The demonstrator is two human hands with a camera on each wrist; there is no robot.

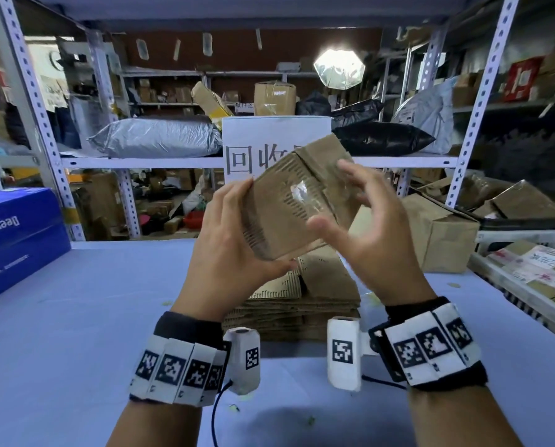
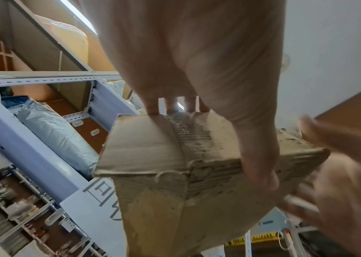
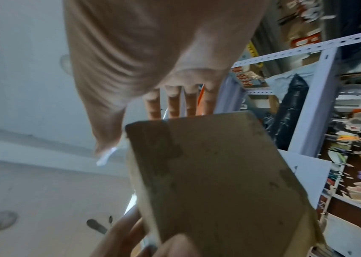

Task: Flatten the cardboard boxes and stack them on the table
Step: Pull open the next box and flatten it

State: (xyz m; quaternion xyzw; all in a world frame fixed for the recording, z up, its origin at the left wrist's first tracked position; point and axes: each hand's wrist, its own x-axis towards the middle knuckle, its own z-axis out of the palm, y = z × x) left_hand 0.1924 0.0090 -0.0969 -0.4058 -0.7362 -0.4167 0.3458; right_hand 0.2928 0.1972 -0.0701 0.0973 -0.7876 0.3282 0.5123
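A small cardboard box (image 1: 297,196), still unflattened with clear tape across its top, is held tilted in the centre of the frame, above the stack of flattened boxes (image 1: 297,301) on the blue surface (image 1: 86,304). It is gripped by the left hand (image 1: 229,240), thumb under its lower edge. The right hand (image 1: 371,230) is spread beside it, blurred.

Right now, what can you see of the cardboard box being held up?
The cardboard box is small, brown, worn corrugated board, its outer paper torn so the ribs show, with a shiny scrap of clear tape on the facing side. It is not yet flat, tilted in the air above the stack of flattened cardboard. The left hand grips its lower left edge; the right hand is spread open beside it.
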